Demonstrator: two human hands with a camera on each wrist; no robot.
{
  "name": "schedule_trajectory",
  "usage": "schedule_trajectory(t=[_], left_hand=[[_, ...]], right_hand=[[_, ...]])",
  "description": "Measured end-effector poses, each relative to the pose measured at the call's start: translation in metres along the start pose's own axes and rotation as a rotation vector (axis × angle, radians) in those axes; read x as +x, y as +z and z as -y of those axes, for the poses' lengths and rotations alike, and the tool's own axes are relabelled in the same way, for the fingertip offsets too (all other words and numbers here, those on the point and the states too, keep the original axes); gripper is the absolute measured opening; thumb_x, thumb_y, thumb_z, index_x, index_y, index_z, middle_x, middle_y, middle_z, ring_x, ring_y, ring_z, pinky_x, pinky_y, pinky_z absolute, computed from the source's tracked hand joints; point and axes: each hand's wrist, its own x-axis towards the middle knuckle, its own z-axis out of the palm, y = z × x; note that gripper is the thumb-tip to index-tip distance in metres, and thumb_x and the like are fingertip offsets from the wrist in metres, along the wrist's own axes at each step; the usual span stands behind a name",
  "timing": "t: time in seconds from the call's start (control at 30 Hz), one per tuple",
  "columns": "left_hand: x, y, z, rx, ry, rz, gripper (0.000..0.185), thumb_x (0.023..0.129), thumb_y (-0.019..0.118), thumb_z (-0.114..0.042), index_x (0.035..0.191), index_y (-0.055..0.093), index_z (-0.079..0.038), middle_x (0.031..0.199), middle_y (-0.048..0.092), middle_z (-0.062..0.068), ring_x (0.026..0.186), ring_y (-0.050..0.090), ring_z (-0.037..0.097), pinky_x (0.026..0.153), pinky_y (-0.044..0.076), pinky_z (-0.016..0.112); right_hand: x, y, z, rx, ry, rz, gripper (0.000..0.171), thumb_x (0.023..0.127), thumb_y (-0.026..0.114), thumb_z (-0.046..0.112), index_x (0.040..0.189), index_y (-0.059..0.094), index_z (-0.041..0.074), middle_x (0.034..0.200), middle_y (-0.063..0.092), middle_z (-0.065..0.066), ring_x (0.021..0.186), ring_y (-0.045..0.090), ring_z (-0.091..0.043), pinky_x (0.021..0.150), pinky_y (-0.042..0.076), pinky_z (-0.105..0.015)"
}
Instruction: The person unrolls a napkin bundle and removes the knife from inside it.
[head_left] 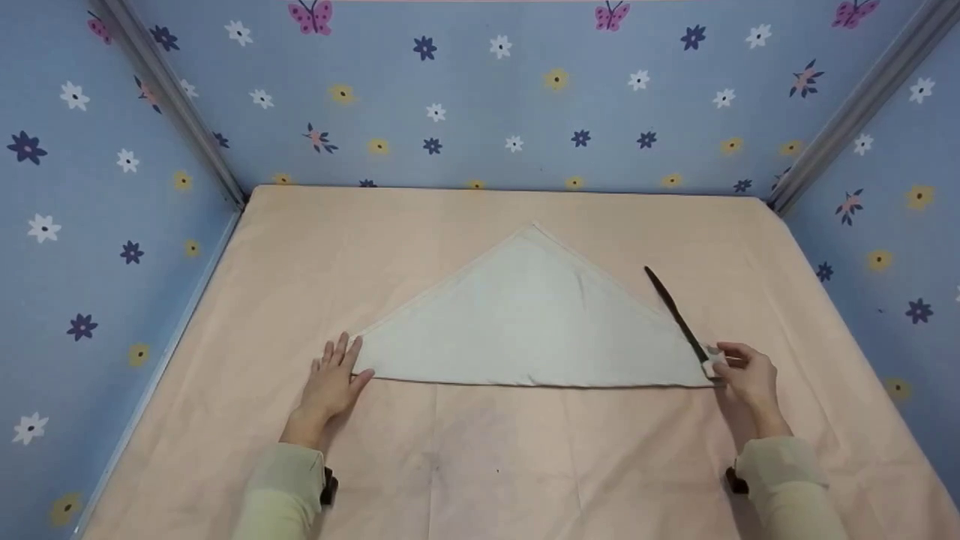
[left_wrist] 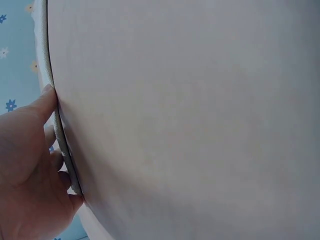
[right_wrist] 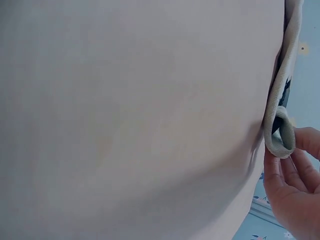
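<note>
A pale grey cloth point(head_left: 525, 322), folded into a triangle, lies flat on the pink table cover point(head_left: 487, 465) with its long edge toward me. My left hand point(head_left: 339, 364) rests flat with straight fingers at the cloth's left corner; in the left wrist view the thumb of that hand point(left_wrist: 30, 160) touches the cloth's hem point(left_wrist: 50, 75). My right hand point(head_left: 726, 360) pinches the right corner and lifts it slightly. In the right wrist view that corner point(right_wrist: 280, 132) is curled over above the fingers point(right_wrist: 295, 185). A dark strip point(head_left: 673, 311) runs along the cloth's right edge up from that corner.
Blue flowered walls point(head_left: 480, 97) close in the table at the back and on both sides, with metal posts point(head_left: 172, 97) in the back corners. Bare pink cover lies in front of the cloth and around it.
</note>
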Motion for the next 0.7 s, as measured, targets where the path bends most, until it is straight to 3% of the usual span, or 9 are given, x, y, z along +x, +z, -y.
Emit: schedule_trajectory(t=[0.3, 0.53, 0.7], left_hand=[[0.0007, 0.0012, 0.0002, 0.01, 0.003, -0.002, 0.062, 0.092, 0.045, -0.034, 0.139, 0.023, 0.001, 0.143, 0.012, 0.025, 0.128, 0.007, 0.046, 0.099, 0.008, 0.061], [-0.0002, -0.0007, -0.001, -0.013, -0.002, 0.012, 0.062, 0.092, 0.045, -0.033, 0.139, 0.022, 0.001, 0.143, 0.011, 0.025, 0.128, 0.006, 0.045, 0.099, 0.007, 0.061], [0.0003, -0.0014, -0.0009, -0.019, -0.004, 0.02, 0.063, 0.093, 0.044, -0.034, 0.139, 0.021, 0.0, 0.143, 0.01, 0.025, 0.128, 0.005, 0.045, 0.099, 0.007, 0.061]], right_hand=[[0.0, -0.0002, -0.0006, -0.018, 0.031, -0.005, 0.039, 0.085, 0.053, 0.001, 0.123, 0.047, -0.005, 0.121, 0.048, -0.025, 0.108, 0.048, -0.034, 0.082, 0.046, -0.03], [-0.002, -0.0034, -0.0032, -0.037, -0.011, -0.042, 0.035, 0.083, 0.055, 0.0, 0.118, 0.051, -0.007, 0.115, 0.052, -0.026, 0.104, 0.051, -0.034, 0.066, 0.042, -0.009], [-0.0023, -0.0048, -0.0051, -0.036, 0.0, -0.063, 0.035, 0.083, 0.056, -0.003, 0.117, 0.051, -0.008, 0.113, 0.053, -0.027, 0.102, 0.052, -0.034, 0.064, 0.043, -0.008]])
